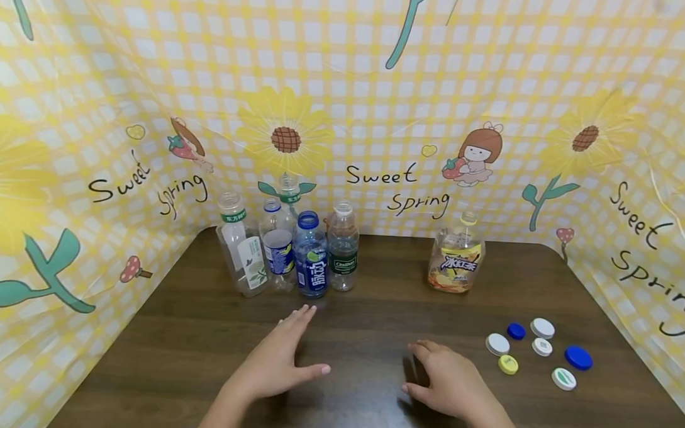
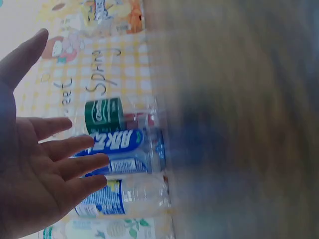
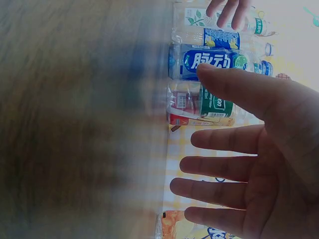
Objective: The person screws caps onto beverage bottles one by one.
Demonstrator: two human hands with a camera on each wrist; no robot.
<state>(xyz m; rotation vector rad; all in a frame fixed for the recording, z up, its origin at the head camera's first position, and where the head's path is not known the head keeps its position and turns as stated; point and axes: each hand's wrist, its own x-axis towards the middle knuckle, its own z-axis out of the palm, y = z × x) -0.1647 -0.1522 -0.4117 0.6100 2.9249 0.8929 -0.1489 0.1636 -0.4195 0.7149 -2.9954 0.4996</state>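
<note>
Left hand (image 1: 274, 363) is just in front of blue bottle (image 1: 313, 266), right hand (image 1: 449, 378) front-right of it; both empty, relaxed. Bottle's likely light: steady low, gently.

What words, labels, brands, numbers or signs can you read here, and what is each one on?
"Sweet Spring": patterned backdrop, repeated.
"脉动": blue bottle.
"Cestbon": green-labelled bottle.
"冰红茶": yellow-labelled bottle.
"东方": leftmost bottle and back bottle, at the neck; what follows is too small.
Too small or blurred: any numbers, the bottles' fine print, and marks on the yellow cap, small white cap and white-and-green cap.
</note>
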